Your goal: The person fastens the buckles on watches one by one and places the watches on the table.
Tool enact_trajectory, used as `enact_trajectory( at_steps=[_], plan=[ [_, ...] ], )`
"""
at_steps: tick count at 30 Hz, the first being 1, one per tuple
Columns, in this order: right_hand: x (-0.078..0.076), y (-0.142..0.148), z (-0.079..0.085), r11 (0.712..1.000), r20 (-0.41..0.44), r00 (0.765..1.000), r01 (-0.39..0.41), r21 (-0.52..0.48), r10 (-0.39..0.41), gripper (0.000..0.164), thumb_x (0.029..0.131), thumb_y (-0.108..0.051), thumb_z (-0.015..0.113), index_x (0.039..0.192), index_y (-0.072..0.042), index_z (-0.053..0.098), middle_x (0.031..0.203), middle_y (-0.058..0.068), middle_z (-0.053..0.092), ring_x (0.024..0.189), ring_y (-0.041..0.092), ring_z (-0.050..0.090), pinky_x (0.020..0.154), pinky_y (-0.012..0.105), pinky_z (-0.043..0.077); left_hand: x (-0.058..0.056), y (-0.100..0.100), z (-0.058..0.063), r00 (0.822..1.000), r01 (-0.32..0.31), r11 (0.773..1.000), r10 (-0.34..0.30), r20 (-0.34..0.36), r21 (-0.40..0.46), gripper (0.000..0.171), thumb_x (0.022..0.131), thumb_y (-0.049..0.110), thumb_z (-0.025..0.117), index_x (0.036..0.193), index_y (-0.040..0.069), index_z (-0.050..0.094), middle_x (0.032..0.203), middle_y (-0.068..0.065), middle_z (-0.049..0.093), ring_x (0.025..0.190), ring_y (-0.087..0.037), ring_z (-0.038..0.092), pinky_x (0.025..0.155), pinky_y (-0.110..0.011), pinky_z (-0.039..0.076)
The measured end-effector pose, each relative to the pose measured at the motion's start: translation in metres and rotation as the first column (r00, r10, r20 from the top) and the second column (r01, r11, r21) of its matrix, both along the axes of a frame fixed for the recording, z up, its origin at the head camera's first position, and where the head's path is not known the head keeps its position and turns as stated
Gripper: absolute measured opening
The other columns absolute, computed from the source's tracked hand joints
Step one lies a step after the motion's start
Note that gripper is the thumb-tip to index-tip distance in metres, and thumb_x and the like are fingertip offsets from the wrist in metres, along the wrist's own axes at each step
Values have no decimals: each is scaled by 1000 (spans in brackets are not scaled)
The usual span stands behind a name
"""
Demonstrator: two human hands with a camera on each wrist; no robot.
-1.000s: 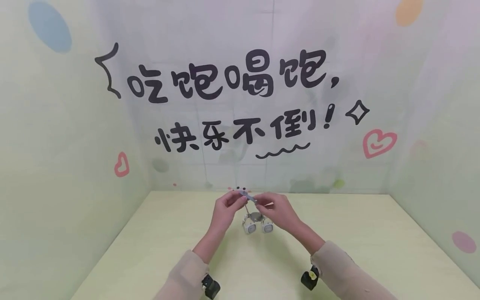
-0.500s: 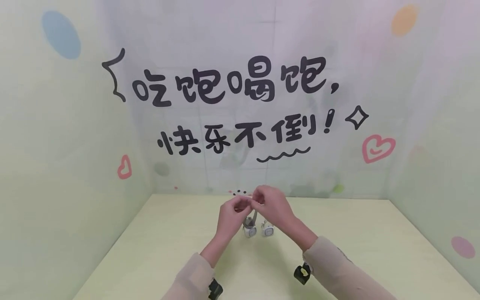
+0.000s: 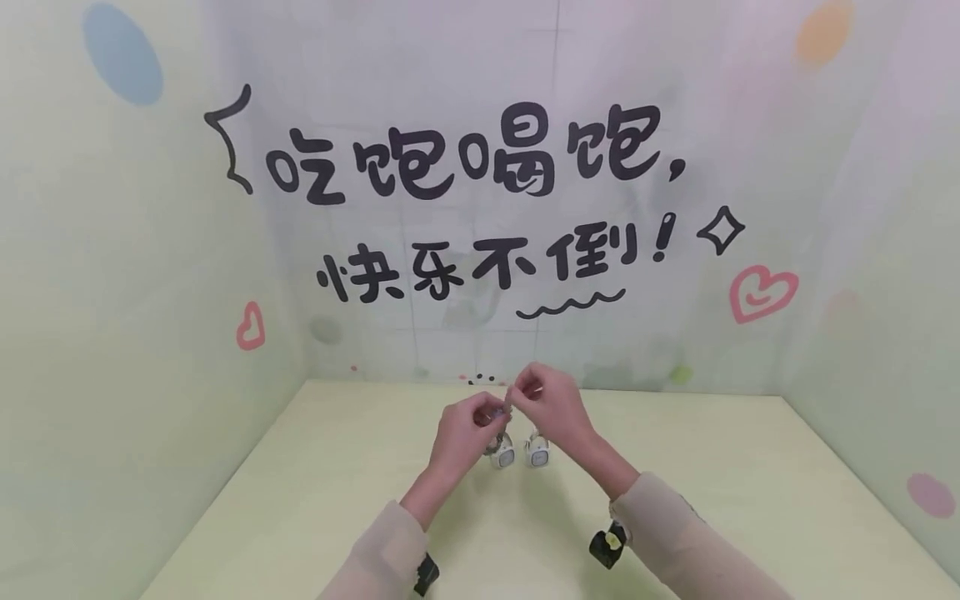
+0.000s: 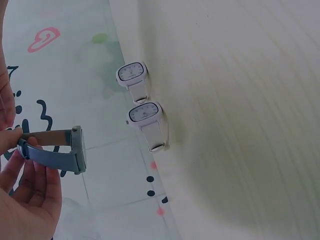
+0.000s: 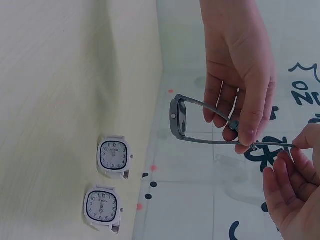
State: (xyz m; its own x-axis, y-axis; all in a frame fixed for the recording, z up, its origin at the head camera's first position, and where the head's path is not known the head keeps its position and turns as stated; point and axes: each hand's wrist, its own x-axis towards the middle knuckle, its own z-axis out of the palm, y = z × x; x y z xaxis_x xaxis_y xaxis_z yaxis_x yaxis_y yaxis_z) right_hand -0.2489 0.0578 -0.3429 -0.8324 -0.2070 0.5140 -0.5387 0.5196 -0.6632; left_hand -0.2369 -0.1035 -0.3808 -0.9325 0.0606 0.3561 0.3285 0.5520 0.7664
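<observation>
A grey-blue wristwatch (image 5: 178, 120) hangs in the air above the table, its strap bent into a loop with the case at the far end. My left hand (image 3: 463, 435) pinches the strap at the buckle (image 5: 234, 125) between thumb and fingers. With thumb and forefinger, my right hand (image 3: 553, 410) pinches the strap's free tip (image 5: 285, 145), which sticks out past the buckle. In the left wrist view the strap (image 4: 52, 158) shows side-on, with the tip end hidden by fingers. In the head view the left hand partly covers the watch.
Two white watches stand side by side on the pale table (image 3: 360, 450), beyond the hands: one on the left (image 3: 503, 455), one on the right (image 3: 537, 454). A printed backdrop (image 3: 420, 350) rises behind the table, with side walls left and right.
The hands first held the strap stretched between them, then met with it looped and the watch hanging down. Now the right hand has drawn slightly up and away, still holding the tip.
</observation>
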Motion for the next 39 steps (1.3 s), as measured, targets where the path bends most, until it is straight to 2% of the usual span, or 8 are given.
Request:
enact_trajectory(
  at_steps=[4,11,16,19,24,29,34,39],
  plan=[
    [-2,5,1,998,11,1000,-5,-58,6,5,88,-10,64,83,-8,63,81,3,69,75,12,65,70,25,59,-2,1,4,1000,-4,999,4,-9,-50,11,90,22,73,100,18,74,84,2,74,72,-6,63,63,-21,52],
    [-2,10,-3,993,61,998,-11,114,4,9,89,-15,62,80,-14,64,80,-2,70,75,10,66,65,21,56,-1,9,9,997,-11,987,-2,-77,-159,17,91,24,71,106,18,76,86,4,74,71,-4,63,64,-18,54],
    [-2,13,-3,1000,101,995,-10,9,9,14,93,-13,59,79,-11,60,81,4,73,74,17,69,56,23,52,-2,11,12,991,-47,968,15,-132,-245,18,90,24,73,107,18,76,88,2,74,74,-8,66,66,-21,55],
    [-3,15,-5,998,129,991,-36,-57,43,13,94,-10,57,82,-7,59,84,9,75,74,17,69,59,22,54,-2,10,11,993,-54,962,24,-115,-268,17,89,23,75,106,19,76,89,2,73,75,-8,65,66,-21,55],
    [-6,19,-10,974,205,968,-100,-202,142,14,99,-8,55,89,1,58,92,19,75,80,19,72,73,26,62,-5,6,7,999,40,998,-40,7,-44,19,90,18,74,109,13,73,90,-3,74,77,-10,66,66,-21,55],
    [-7,20,-13,941,258,941,-137,-309,221,14,100,-6,55,94,6,56,99,27,73,83,20,74,77,31,62,-6,2,8,983,99,962,-134,123,255,19,92,14,69,109,4,67,98,-14,74,84,-13,68,72,-24,55],
    [-6,20,-12,930,261,934,-148,-337,243,15,101,-7,55,95,7,55,100,28,72,82,16,73,78,30,62,-11,1,8,976,87,940,-146,159,331,16,94,12,63,106,2,66,100,-14,74,87,-13,67,80,-27,53],
    [-5,20,-13,926,252,935,-154,-346,250,17,101,-8,57,97,8,55,100,30,72,86,25,74,78,30,62,-14,4,5,981,76,935,-132,140,346,13,94,10,64,104,2,66,98,-13,73,83,-10,65,78,-25,52]
  ],
)
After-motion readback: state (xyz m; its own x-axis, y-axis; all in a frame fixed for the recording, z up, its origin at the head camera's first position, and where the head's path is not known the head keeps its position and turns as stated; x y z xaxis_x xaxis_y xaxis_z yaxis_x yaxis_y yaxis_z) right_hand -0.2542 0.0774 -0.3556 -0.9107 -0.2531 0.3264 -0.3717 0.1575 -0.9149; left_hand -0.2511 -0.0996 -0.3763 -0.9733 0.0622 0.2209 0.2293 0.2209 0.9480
